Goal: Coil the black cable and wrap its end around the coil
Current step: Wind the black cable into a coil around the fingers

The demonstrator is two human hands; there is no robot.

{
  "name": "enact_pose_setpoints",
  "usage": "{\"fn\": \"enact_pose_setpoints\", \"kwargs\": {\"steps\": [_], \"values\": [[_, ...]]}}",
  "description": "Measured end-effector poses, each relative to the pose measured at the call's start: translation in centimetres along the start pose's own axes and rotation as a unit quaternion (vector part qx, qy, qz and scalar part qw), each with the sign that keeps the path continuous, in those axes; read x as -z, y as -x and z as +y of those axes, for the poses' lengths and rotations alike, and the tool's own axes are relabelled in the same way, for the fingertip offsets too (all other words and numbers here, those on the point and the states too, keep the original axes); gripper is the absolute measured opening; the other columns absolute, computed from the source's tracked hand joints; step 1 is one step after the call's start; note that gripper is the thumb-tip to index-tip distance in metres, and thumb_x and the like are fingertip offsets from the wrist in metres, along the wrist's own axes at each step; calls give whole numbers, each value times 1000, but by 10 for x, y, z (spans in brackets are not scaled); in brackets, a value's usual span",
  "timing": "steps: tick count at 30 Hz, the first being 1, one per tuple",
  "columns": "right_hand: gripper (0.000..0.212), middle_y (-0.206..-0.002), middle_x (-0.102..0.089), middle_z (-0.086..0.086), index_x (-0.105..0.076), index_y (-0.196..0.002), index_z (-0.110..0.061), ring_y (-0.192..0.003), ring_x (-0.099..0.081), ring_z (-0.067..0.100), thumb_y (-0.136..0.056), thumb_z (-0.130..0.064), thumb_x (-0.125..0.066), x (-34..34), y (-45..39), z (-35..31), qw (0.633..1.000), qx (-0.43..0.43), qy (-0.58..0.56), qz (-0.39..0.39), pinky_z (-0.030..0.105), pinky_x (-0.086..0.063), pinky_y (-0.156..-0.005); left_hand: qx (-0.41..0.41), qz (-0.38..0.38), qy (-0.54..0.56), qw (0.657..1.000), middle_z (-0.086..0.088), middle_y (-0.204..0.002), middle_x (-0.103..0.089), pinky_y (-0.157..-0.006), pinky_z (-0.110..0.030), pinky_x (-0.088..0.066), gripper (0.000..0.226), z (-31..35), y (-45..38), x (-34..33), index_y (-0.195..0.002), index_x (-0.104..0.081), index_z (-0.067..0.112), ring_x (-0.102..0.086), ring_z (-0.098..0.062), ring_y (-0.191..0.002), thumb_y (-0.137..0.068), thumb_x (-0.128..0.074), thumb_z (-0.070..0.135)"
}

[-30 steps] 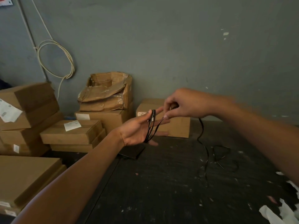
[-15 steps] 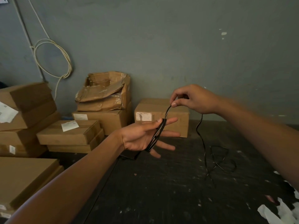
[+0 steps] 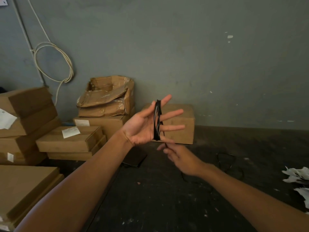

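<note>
- The left hand [image 3: 143, 126] is raised at the centre of the frame, palm up and turned toward the camera, fingers spread flat and pointing to the right.
- The black cable [image 3: 157, 120] is wound in several turns around those spread fingers, forming a narrow upright band that crosses them from the index finger down to the little finger.
- The right hand [image 3: 180, 158] sits just below the left, slightly blurred; its fingertips are pinched shut on a thin strand of the cable that leads up to the bottom of the coil.
- The rest of the cable trails off to the right — a loose dark loop [image 3: 225, 162] lies on the dark tabletop [image 3: 167, 206] in the right middle of the frame, hard to trace against the surface.
- Behind the left hand, a closed cardboard box [image 3: 182, 121] stands against the grey wall [image 3: 184, 56].
- More cardboard boxes [image 3: 70, 139] are stacked on the left side of the frame — one crumpled open box [image 3: 107, 96] sits on top of another.
- A dark flat object [image 3: 133, 159] lies on the tabletop under the left wrist; what it is cannot be told.
- A pale cable loop [image 3: 55, 62] hangs on the wall at upper left.
- Torn white paper scraps [image 3: 299, 178] lie at the right edge of the frame.
</note>
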State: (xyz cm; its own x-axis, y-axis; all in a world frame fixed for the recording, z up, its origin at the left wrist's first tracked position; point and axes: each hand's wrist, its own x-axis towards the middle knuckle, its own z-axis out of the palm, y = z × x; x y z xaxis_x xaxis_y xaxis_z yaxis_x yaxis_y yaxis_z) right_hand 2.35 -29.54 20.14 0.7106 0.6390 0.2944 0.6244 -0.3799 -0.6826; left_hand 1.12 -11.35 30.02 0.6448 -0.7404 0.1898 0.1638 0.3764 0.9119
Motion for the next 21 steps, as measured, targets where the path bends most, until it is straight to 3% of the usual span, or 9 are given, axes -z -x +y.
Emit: {"fn": "enact_pose_setpoints", "kwargs": {"steps": [4,8,10,12,13,15,17,19,21], "values": [[24,-75,-57,-5,-50,-121,-41,-61,-55,7,-103,-29,-39,-19,6,-5,997,-9,16,-77,29,-47,-53,-38,70,5,997,-15,-154,-41,-93,-73,-32,47,5,4,16,-146,-36,46,-42,-45,-136,-99,-30,50],[25,-70,-50,-6,-49,-125,-37,-53,-49,2,-104,-30,-37,-15,4,-23,995,-2,8,-96,23,-41,-46,-46,118,-1,992,-16,-151,-45,-95,-75,-32,47,5,8,29,-144,-37,49,-46,-42,-134,-97,-33,52],[26,-83,-60,4,-48,-126,-37,-65,-62,6,-104,-32,-37,-8,2,-32,994,-12,13,-107,22,-47,-45,-53,134,3,990,-13,-151,-45,-97,-77,-32,48,5,10,35,-145,-37,49,-46,-40,-135,-96,-35,52],[26,-103,-63,13,-49,-127,-36,-86,-70,24,-103,-33,-39,1,0,-40,992,-17,25,-121,23,-53,-44,-65,145,11,987,-8,-153,-44,-96,-79,-32,50,5,12,39,-145,-38,47,-46,-36,-137,-95,-40,50],[26,-104,-61,12,-49,-127,-35,-84,-70,24,-103,-33,-40,5,-1,-45,991,-18,34,-125,24,-53,-43,-72,150,16,986,-5,-154,-44,-96,-80,-32,50,5,13,41,-145,-39,47,-45,-34,-137,-94,-41,50],[26,-93,-58,2,-51,-127,-31,-61,-66,8,-103,-32,-40,14,-1,-55,989,-20,58,-134,20,-49,-40,-83,158,26,984,0,-154,-44,-94,-82,-32,49,5,14,43,-145,-40,45,-45,-32,-138,-96,-40,49],[28,-87,-55,-9,-52,-129,-24,-55,-59,-4,-103,-30,-41,20,-1,-64,985,-14,95,-147,12,-45,-44,-87,164,33,982,4,-153,-45,-93,-82,-32,47,6,13,45,-145,-41,44,-46,-31,-137,-98,-36,49],[29,-100,-63,-8,-55,-128,-20,-78,-59,-5,-103,-27,-42,24,-1,-72,977,8,145,-154,10,-43,-61,-90,166,36,981,6,-152,-46,-91,-82,-35,47,6,12,45,-145,-40,43,-48,-31,-136,-99,-33,49],[27,-110,-63,-3,-57,-124,-20,-92,-57,6,-103,-28,-42,26,-2,-78,971,10,174,-164,21,-45,-74,-99,168,43,980,7,-151,-47,-89,-81,-37,46,6,9,44,-145,-39,43,-51,-32,-133,-100,-30,50]]}}
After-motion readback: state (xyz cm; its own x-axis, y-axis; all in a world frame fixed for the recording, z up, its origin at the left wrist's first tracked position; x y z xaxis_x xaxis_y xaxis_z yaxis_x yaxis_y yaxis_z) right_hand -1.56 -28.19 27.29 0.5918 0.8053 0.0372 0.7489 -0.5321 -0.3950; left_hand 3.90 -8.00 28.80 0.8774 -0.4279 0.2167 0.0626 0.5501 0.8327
